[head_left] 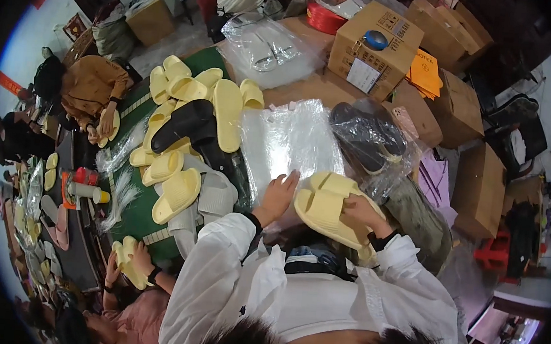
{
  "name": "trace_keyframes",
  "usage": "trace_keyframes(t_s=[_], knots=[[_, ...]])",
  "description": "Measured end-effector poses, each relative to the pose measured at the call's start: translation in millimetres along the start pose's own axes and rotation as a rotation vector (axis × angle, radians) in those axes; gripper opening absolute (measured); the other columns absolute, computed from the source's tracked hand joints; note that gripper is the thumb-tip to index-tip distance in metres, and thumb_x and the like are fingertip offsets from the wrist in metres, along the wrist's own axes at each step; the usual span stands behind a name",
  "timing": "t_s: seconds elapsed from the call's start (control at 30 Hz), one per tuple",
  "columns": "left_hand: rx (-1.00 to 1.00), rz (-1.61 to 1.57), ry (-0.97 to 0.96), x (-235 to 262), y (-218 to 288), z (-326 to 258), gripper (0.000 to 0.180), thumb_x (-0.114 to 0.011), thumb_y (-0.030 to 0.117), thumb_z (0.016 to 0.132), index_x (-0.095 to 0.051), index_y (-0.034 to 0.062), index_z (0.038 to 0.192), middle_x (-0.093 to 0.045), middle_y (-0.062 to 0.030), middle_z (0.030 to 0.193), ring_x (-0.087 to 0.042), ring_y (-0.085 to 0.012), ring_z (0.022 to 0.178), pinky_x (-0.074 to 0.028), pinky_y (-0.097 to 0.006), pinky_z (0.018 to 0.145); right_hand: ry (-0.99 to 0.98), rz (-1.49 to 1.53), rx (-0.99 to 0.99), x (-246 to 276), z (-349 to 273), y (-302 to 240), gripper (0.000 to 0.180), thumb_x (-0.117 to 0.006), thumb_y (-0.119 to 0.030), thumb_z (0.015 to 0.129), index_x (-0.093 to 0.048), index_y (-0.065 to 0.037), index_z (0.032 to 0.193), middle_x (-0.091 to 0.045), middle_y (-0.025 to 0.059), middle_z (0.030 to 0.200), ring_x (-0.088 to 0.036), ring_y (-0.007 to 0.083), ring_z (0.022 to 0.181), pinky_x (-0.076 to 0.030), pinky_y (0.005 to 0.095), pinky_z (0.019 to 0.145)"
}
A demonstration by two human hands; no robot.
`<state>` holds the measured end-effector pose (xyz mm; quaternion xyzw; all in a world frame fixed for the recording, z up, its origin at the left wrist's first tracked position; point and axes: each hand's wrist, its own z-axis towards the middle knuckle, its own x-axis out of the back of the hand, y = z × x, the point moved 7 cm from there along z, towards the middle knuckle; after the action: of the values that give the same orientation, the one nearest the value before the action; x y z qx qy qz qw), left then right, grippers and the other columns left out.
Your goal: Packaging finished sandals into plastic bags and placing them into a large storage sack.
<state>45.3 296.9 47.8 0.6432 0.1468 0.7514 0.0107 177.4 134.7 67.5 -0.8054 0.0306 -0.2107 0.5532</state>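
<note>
My right hand (pixel 364 215) grips a pair of pale yellow slippers (pixel 325 209) in front of my body, its fingers partly tucked under a strap. Flat on a stack of clear plastic bags (pixel 291 138) rests my left hand (pixel 278 197), fingers stretched out and holding nothing. A heap of yellow slippers (pixel 227 113) lies to the left of the bags. Black slippers (pixel 191 130) lie on that heap, with grey slippers (pixel 217 193) nearer to me. On the right, dark slippers (pixel 366 134) sit inside clear plastic wrap.
A cardboard box (pixel 376 47) with a round blue-topped tin stands at the back, beside orange envelopes (pixel 424 74). More cartons (pixel 478 188) line the right. Co-workers handle slippers on the left, along a green conveyor belt (pixel 128 193). Purple cloth (pixel 435 181) lies at right.
</note>
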Motion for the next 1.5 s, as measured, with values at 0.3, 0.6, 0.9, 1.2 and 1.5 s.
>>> trace_keyframes(t_s=[0.3, 0.6, 0.9, 1.2, 1.5], knots=[[-0.125, -0.118, -0.004, 21.4, 35.4, -3.6, 0.067, -0.051, 0.002, 0.070, -0.028, 0.0033, 0.133, -0.022, -0.0122, 0.141, -0.023, -0.0388, 0.126, -0.017, -0.057, 0.100, 0.278, -0.724, 0.510, -46.0, 23.0, -33.1, 0.015, -0.061, -0.019, 0.070, -0.060, -0.009, 0.081, -0.052, 0.0096, 0.084, -0.049, 0.0275, 0.088, -0.034, 0.0404, 0.080], [-0.292, -0.310, -0.089, 19.6, 94.3, -25.0, 0.086, -0.058, -0.002, 0.063, -0.016, 0.0051, 0.138, -0.014, -0.0118, 0.144, -0.007, -0.0378, 0.132, -0.009, -0.059, 0.101, 0.686, -0.709, 0.786, -57.3, 52.3, -16.5, 0.025, -0.056, -0.026, 0.071, -0.057, -0.007, 0.088, -0.049, 0.0144, 0.083, -0.045, 0.0325, 0.085, -0.033, 0.0454, 0.075], [-0.019, -0.722, 0.292, 73.9, 87.5, 34.6, 0.080, -0.040, -0.015, 0.062, -0.016, 0.0003, 0.137, -0.013, -0.0172, 0.144, -0.009, -0.0358, 0.133, -0.013, -0.042, 0.107, 0.338, -0.568, 0.474, -32.3, 87.8, -55.9, 0.031, -0.057, -0.020, 0.077, -0.056, -0.007, 0.106, -0.052, 0.0181, 0.105, -0.047, 0.0345, 0.101, -0.037, 0.0397, 0.087], [0.216, -0.911, 0.340, 113.5, 76.8, 56.1, 0.088, -0.037, -0.017, 0.058, -0.012, 0.0036, 0.139, -0.009, -0.0168, 0.145, -0.013, -0.0297, 0.133, -0.017, -0.030, 0.106, 0.205, -0.293, 0.556, -32.8, -19.3, -78.1, 0.045, -0.063, -0.016, 0.075, -0.050, -0.004, 0.116, -0.051, 0.0135, 0.118, -0.044, 0.0312, 0.113, -0.032, 0.0373, 0.096], [0.171, -0.639, 0.176, 147.7, 82.6, 59.4, 0.051, -0.041, -0.012, 0.066, -0.056, 0.0034, 0.112, -0.056, -0.0190, 0.109, -0.057, -0.0328, 0.097, -0.045, -0.034, 0.083, 0.550, -0.880, 0.725, 21.6, -5.0, -143.5, 0.016, -0.064, -0.017, 0.070, -0.062, -0.010, 0.084, -0.048, 0.0055, 0.124, -0.041, 0.0274, 0.116, -0.026, 0.0496, 0.096]])
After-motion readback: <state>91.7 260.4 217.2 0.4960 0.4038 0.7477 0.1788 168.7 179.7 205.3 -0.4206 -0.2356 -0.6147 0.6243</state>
